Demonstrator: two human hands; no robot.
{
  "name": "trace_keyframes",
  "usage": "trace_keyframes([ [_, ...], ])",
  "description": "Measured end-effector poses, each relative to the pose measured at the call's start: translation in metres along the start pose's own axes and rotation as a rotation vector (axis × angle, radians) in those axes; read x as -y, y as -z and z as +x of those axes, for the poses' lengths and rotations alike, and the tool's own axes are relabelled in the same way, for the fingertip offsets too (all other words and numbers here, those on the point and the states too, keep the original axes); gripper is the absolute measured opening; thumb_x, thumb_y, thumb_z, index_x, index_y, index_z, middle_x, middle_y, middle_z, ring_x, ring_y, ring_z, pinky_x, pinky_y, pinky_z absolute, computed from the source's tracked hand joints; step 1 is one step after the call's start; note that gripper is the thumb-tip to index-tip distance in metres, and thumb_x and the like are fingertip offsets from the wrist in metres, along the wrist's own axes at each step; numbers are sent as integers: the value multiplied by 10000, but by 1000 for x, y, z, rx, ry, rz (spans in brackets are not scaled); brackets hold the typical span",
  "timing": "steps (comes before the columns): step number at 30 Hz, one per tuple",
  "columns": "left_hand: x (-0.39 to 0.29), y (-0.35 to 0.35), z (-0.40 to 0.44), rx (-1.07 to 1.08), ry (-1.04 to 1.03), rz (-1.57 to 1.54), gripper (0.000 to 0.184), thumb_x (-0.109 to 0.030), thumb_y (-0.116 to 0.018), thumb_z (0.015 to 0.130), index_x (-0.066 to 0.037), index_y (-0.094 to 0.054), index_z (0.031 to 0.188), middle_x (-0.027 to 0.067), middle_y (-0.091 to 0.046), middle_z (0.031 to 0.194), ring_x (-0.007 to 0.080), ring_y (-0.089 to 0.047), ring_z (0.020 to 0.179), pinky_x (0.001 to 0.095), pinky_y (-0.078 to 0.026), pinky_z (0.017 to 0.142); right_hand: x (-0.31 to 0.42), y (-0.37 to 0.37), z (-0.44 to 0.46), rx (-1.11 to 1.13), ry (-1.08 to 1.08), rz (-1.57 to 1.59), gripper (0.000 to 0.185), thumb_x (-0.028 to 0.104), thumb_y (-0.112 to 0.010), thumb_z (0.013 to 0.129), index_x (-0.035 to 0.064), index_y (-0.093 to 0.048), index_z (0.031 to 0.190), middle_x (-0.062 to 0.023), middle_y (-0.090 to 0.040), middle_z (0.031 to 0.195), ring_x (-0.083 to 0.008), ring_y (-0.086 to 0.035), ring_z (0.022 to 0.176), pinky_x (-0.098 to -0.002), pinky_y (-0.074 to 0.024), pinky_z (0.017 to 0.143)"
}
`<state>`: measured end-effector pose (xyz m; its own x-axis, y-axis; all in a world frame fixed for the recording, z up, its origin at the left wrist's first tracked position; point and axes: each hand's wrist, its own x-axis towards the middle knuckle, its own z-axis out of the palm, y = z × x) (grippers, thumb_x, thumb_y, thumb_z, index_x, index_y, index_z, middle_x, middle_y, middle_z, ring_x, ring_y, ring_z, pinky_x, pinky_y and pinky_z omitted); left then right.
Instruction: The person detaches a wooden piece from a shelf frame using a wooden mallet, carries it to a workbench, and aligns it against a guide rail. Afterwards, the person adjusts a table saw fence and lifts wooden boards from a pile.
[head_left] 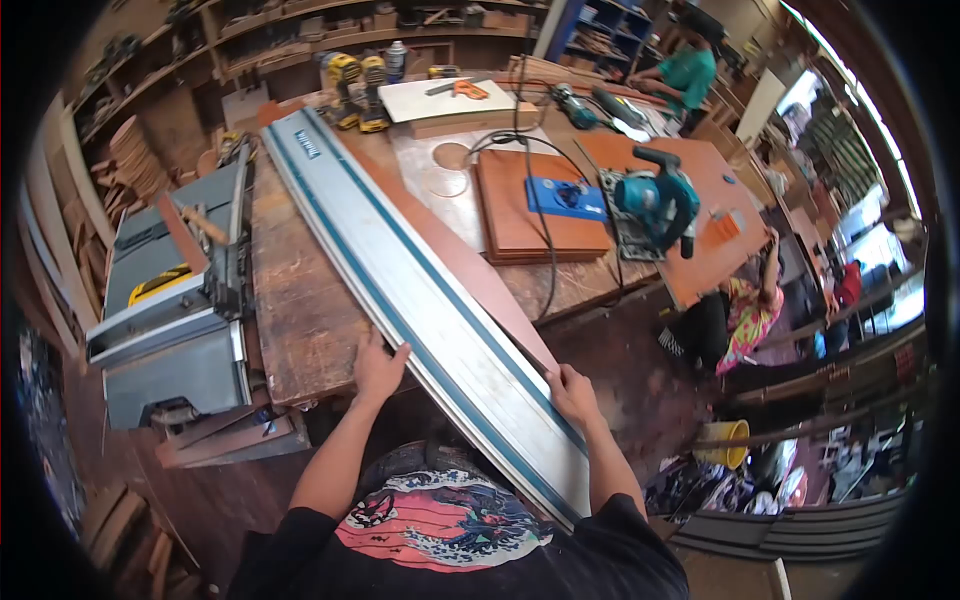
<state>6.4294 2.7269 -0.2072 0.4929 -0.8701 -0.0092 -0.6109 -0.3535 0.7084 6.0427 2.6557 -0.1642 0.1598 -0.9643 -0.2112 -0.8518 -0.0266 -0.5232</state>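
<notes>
"So, what crowds the scuffed wooden table (305, 310) in the head view?"
"Drills (346, 75), a circular saw (655, 195), and smooth reddish boards (500, 190), right of the long metal rail (430, 310) slanting off its near edge."
"Hands?"
"Left hand (380, 370) and right hand (577, 397) touch opposite rail edges; finger closure underneath is hidden."

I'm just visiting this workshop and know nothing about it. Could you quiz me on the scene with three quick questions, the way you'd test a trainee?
1. What do the left hand and right hand hold?
A) a yellow drill
B) a long metal rail
C) a spray can

2. True or false: the flat blue piece lies on top of the stack of brown boards.

3. Fill in the colour: the small orange tool lies on a ____ board.

Key: 1. B; 2. true; 3. white
</notes>
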Motion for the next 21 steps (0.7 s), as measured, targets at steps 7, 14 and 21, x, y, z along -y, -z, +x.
trace_keyframes([
  [7, -13, 4, -6, -44, 19, 1, 591, -279, -780, 841, -54, -576, 1349, 283, -593, 1240, 482, -591, 1143, 538, -488, 972, -7, 13, 6, 134, 13, 66, 439, 388, -608, 984, 11, -681, 1196, -308, -703, 1032, -485, -671, 1014, -492, -533, 890],
  [14, -21, -21, -4, -181, 171, 153, 540, -232, -651, 861, -10, -582, 1348, 297, -587, 1305, 489, -576, 1187, 511, -459, 1027, -74, 88, 88, -409, 151, 501, 438, 228, -761, 885, -18, -663, 1233, -158, -718, 957, -244, -694, 885, -355, -552, 821],
  [21, -44, -13, -6, -185, 116, -3, 482, -210, -605, 882, 51, -613, 1288, 302, -637, 1250, 438, -604, 1148, 453, -453, 1012, -123, 184, 257, -1030, 159, 269, 692, 247, -764, 829, -21, -502, 1411, -249, -590, 1293, -403, -579, 1212, -478, -464, 1026],
])
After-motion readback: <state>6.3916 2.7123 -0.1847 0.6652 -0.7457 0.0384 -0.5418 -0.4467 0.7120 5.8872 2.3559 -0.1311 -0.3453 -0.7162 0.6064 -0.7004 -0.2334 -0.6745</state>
